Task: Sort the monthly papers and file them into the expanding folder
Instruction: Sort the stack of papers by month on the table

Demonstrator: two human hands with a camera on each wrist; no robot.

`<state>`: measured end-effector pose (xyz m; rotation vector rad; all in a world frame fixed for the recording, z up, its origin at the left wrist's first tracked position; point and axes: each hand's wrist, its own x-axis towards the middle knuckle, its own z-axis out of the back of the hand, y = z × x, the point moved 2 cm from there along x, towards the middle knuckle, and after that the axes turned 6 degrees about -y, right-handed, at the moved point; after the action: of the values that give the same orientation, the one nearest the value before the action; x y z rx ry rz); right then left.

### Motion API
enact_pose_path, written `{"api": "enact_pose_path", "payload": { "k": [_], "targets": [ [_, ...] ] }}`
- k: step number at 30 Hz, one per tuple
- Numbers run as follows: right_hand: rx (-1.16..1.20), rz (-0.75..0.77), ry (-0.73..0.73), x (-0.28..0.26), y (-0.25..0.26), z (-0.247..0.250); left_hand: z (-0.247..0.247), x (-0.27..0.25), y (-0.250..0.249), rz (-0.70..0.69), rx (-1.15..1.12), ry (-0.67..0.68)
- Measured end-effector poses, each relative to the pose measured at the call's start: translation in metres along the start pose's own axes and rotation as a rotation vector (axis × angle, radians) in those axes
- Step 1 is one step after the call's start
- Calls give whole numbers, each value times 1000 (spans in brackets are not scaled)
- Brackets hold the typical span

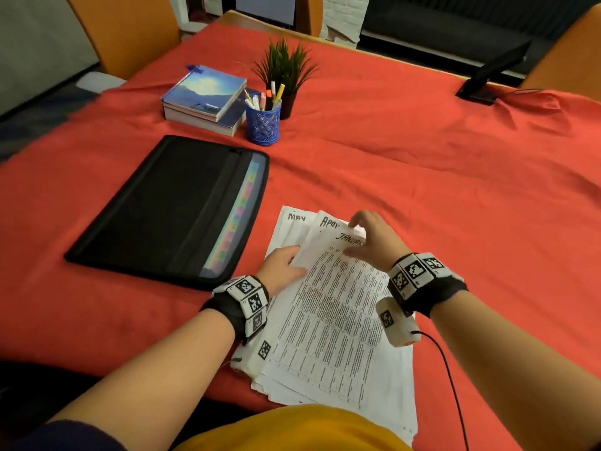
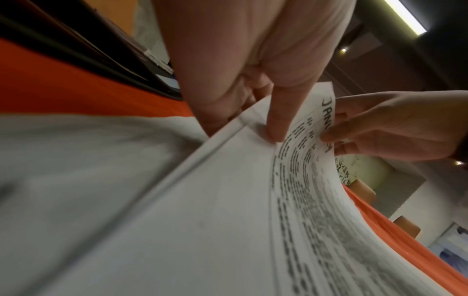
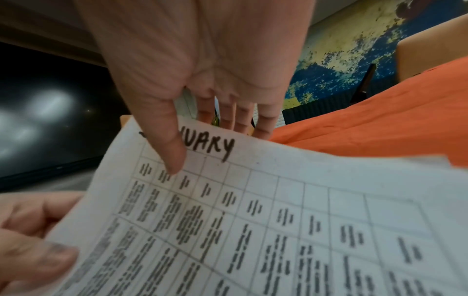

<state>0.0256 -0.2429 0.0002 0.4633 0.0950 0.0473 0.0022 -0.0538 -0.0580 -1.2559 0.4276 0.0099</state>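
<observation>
Worktop (image 1: pixel 422 151) covered in red cloth. Black expanding folder (image 1: pixel 156 203) lay flat left of centre, coloured tabs showing along its right edge. Stack of papers (image 1: pixel 328 323) beside it at near edge, sheets headed MAY and APRIL fanned beneath. January sheet (image 3: pixel 266 210) on top, far end lifted. Right hand (image 1: pixel 374 237) pinched its top edge, thumb over the heading. Left hand (image 1: pixel 283 266) gripped its left edge, thumb on top. Books (image 1: pixel 205 99), pen cup (image 1: pixel 262 123), plant (image 1: pixel 286 70) at rear.
</observation>
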Motion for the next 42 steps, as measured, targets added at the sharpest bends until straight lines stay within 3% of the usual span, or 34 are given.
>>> {"api": "enact_pose_path", "payload": {
  "k": [3, 7, 12, 17, 21, 27, 31, 33, 37, 42],
  "targets": [
    [12, -13, 77, 1, -3, 1, 2, 2, 4, -55, 79, 29],
    [-340, 131, 164, -6, -5, 2, 13, 5, -3, -61, 70, 97],
    [-144, 372, 24, -26, -16, -20, 30, 27, -7, 51, 51, -201],
    [-70, 361, -71, -39, -17, -34, 25, 45, 0, 171, 167, -202],
    [-93, 289, -140, -34, -17, -27, 22, 41, -9, 55, -18, -150],
    [-114, 287, -3, -18, -18, -22, 22, 34, -10, 98, 7, 7],
    [-57, 342, -61, -23, -15, -24, 28, 36, -10, 55, 70, -164],
    [-30, 357, -92, -28, -14, -25, 30, 40, -3, 100, 154, -243],
    [-19, 336, -107, -39, -16, -26, 24, 42, 6, 189, 46, -208],
    [-12, 321, -99, -40, -17, -26, 23, 42, 5, 110, 230, -269]
  ]
}}
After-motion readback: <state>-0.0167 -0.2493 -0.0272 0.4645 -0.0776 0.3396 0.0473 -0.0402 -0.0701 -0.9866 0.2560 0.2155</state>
